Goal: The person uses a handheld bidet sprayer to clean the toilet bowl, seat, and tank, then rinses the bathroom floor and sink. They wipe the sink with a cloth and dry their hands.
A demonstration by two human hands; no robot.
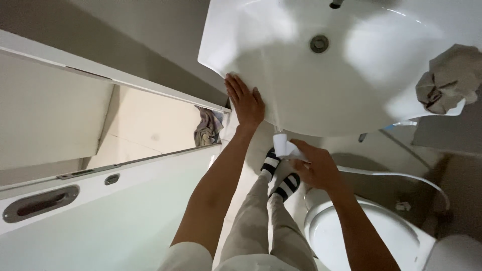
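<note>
The left hand (246,103) lies flat, fingers spread, palm down on the front rim of the white washbasin (281,85); its grip is apart and holds nothing. The right hand (316,168) sits below the basin edge, grip clamped on a small white bottle (282,145) whose cap points toward the basin. A crumpled beige cloth (449,78) rests on the basin's right rim. The drain (319,43) lies at the bowl's centre. A white toilet (361,236) stands under the right forearm. Striped slippers (281,175) rest on the floor.
</note>
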